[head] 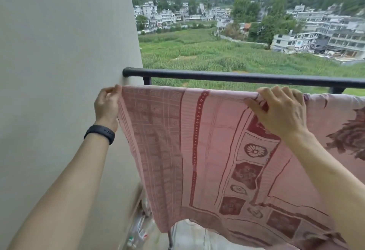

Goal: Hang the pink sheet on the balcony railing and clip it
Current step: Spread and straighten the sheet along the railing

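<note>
Both hands grasp the sheet's (207, 141) top edge, left hand (106, 107) pinching, right hand (280, 111) gripping, near the rail (227, 76).

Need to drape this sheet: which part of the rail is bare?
The rail shows bare from the wall to the picture's right edge. Just below it is crowded: the sheet stretches between the left hand and right hand.

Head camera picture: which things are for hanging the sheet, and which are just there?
For the job: pink sheet, black railing, left hand and right hand gripping the sheet's top edge. No clip shows.
Just there: wall, black wristband, blurred things on the floor, fields and houses beyond.
</note>
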### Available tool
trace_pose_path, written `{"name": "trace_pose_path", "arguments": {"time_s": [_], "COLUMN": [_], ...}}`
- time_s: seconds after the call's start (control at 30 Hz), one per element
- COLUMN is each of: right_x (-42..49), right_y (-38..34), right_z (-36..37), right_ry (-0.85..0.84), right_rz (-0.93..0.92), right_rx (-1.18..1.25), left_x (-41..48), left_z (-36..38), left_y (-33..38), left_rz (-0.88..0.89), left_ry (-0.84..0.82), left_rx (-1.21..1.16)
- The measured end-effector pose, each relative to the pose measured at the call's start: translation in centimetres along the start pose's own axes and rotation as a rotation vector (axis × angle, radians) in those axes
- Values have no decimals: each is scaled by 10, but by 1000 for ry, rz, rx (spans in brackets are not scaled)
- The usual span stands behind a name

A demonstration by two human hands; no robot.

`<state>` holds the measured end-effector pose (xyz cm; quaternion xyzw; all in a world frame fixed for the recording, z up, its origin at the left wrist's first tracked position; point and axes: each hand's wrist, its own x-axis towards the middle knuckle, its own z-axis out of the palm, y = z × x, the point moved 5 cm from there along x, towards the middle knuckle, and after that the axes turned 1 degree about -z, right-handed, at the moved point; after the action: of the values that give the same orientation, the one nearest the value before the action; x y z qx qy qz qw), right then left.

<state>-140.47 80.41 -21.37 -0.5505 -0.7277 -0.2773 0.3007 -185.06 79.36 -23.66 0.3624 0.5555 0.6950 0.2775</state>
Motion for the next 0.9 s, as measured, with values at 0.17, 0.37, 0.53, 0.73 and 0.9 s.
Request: {"name": "trace_pose_path", "arguments": {"time_s": [0.17, 0.37, 0.53, 0.73, 0.9], "right_x": [-19, -52, -82, -65, -69], "right_y": [32, 62, 88, 114, 177], "right_z": [-6, -8, -7, -19, -38], "right_ry": [43, 60, 93, 82, 9], "right_rz": [150, 369, 510, 468, 459], "right_rx": [-9, 40, 84, 13, -13], "left_x": [-14, -25, -70, -117, -108], "left_z": [18, 16, 82, 192, 183], "left_y": [-8, -16, 25, 11, 8], "left_rz": [119, 113, 824, 987, 948], "left_ry": [-152, 130, 123, -293, -141], "left_rx": [189, 245, 698, 1099, 1126]}}
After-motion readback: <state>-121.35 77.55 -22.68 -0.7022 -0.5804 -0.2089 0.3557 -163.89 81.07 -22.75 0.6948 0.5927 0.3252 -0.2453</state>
